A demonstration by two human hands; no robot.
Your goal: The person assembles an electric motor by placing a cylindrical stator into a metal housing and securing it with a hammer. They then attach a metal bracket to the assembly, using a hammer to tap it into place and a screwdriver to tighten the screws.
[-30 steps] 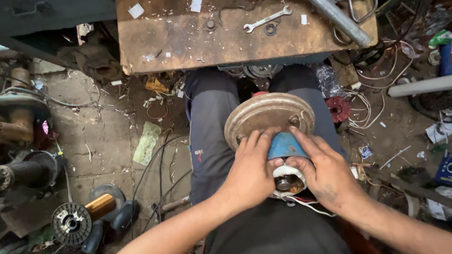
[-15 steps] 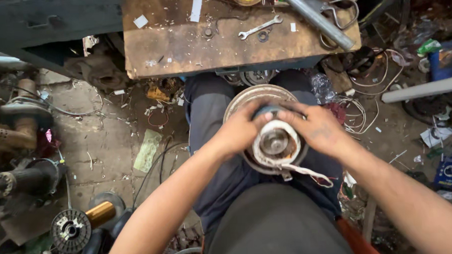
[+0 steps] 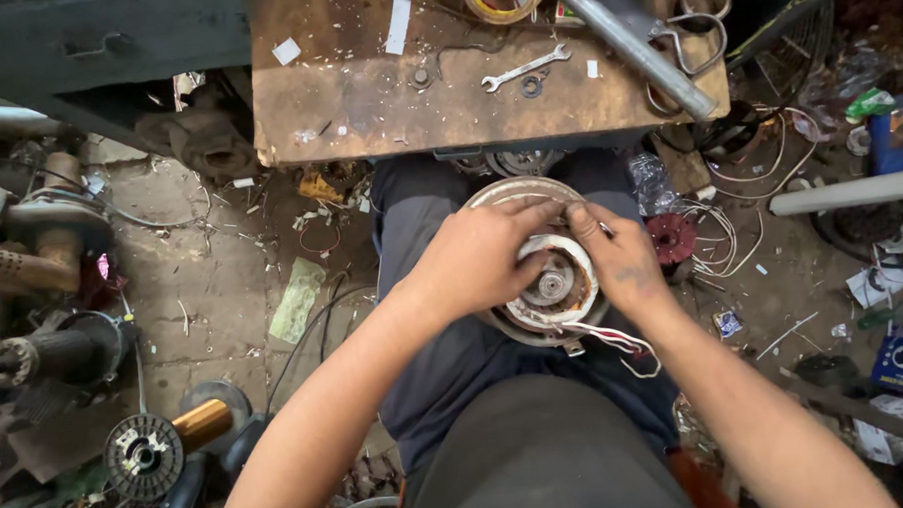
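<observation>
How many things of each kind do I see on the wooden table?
Wrench: 1
Metal pipe: 1
Yellow wire coil: 1
White paper scraps: 3, counting only clear ones
Small metal rings: 2
Total: 8

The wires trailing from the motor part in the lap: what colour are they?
Red and white wires, clearest in the head view.

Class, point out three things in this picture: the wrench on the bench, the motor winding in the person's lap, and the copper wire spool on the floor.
wrench (image 3: 525, 68), head view, middle of its shaft.
motor winding (image 3: 556, 280), head view, its central hub.
copper wire spool (image 3: 203, 423), head view, its copper-wound side.
</observation>
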